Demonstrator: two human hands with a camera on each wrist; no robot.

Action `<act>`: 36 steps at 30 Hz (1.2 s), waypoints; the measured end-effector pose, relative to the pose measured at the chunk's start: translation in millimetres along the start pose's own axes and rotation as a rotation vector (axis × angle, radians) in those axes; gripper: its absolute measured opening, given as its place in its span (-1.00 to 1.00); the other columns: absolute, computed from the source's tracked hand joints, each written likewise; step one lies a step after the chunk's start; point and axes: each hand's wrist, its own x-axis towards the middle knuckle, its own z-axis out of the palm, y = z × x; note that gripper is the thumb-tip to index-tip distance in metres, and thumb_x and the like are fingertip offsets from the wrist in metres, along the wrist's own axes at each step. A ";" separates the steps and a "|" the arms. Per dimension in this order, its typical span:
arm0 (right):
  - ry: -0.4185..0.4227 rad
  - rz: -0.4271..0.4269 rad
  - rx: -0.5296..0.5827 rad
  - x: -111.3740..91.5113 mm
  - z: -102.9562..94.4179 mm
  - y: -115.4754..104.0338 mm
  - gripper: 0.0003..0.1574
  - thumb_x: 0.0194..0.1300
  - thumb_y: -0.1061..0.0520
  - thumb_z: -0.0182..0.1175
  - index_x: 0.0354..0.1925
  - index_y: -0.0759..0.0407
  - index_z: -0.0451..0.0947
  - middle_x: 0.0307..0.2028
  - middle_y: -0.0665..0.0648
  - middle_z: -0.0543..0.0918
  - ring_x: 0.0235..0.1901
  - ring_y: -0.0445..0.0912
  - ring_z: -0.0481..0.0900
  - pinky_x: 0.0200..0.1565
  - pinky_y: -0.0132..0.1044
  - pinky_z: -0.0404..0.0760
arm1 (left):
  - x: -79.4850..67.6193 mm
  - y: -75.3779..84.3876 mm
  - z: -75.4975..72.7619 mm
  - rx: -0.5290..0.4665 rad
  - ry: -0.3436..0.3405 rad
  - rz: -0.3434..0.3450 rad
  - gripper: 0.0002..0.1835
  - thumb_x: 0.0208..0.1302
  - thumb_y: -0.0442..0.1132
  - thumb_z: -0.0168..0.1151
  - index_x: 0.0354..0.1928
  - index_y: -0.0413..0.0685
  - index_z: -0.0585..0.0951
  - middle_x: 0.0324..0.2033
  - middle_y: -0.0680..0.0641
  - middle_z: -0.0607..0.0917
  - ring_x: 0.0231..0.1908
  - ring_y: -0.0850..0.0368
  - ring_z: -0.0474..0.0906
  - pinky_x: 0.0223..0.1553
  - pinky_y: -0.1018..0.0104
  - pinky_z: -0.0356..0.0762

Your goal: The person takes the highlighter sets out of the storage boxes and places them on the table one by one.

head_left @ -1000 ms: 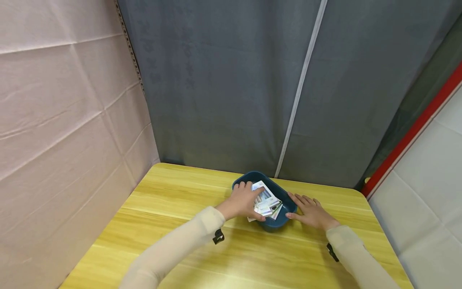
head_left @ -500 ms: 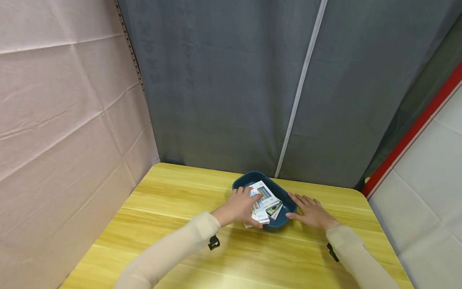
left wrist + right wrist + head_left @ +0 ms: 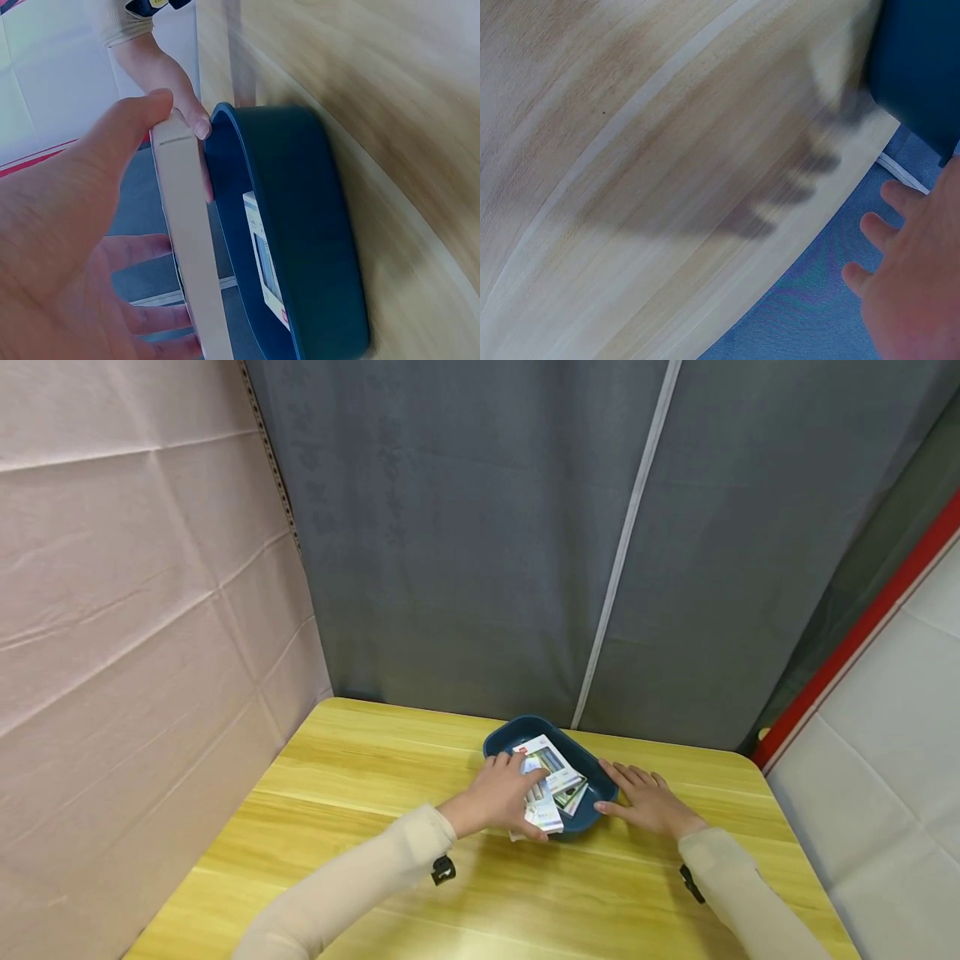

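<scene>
A dark blue plastic bin (image 3: 525,722) stands near the table's back edge. My left hand (image 3: 495,793) grips a flat white box (image 3: 545,814) with printed windows at the bin's near left rim. In the left wrist view, the thumb is on the top end of this box (image 3: 187,217) and the fingers are along its far side, with the bin (image 3: 315,225) just beyond. Another white box (image 3: 553,763) with a window lies inside the bin, over a greenish-printed box (image 3: 573,795). My right hand (image 3: 648,800) has its fingers spread against the bin's right rim.
The yellow wood-grain table (image 3: 360,760) runs up to a grey curtain (image 3: 450,568) behind the bin. Pale cloth (image 3: 150,610) hangs at the left, and a white panel (image 3: 885,760) with a red edge stands at the right.
My left hand has drawn back toward me and slightly left, with the white box in its grip. More of the box in the bin now shows. The right hand stays put.
</scene>
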 end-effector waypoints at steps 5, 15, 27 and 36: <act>0.011 -0.004 -0.007 0.0 -0.6 -1.4 0.09 0.31 -0.51 -0.01 0.57 -0.07 -0.04 0.47 0.35 0.24 0.42 0.42 0.18 0.34 0.49 0.00 | -3.4 2.1 -0.7 -0.013 0.006 0.006 0.06 -0.22 0.53 0.39 0.38 0.28 0.39 0.30 -0.16 0.45 0.12 -0.06 0.38 0.15 0.03 0.38; 0.013 -0.004 -0.008 -1.3 -2.2 -3.3 0.08 0.31 -0.51 -0.01 0.57 -0.07 -0.04 0.47 0.35 0.24 0.41 0.42 0.19 0.34 0.49 0.01 | -12.3 7.6 0.6 -0.013 -0.001 0.025 0.07 -0.23 0.57 0.37 0.38 0.29 0.40 0.26 -0.13 0.47 0.07 -0.02 0.36 0.10 0.07 0.35; -0.007 -0.001 0.001 0.7 0.9 -0.5 0.09 0.30 -0.53 -0.02 0.57 -0.09 -0.06 0.48 0.35 0.21 0.42 0.43 0.15 0.33 0.50 -0.02 | -16.7 13.3 1.1 -0.017 0.002 0.054 0.07 -0.24 0.55 0.39 0.38 0.30 0.40 0.25 -0.16 0.48 0.09 -0.04 0.37 0.13 0.05 0.37; -0.004 0.003 0.008 1.5 0.8 -0.5 0.09 0.31 -0.53 -0.03 0.57 -0.08 -0.05 0.49 0.33 0.21 0.43 0.42 0.16 0.34 0.50 -0.03 | -20.0 22.3 -0.9 -0.001 0.004 0.085 0.07 -0.22 0.56 0.37 0.40 0.29 0.38 0.33 -0.18 0.44 0.19 -0.07 0.38 0.19 0.03 0.39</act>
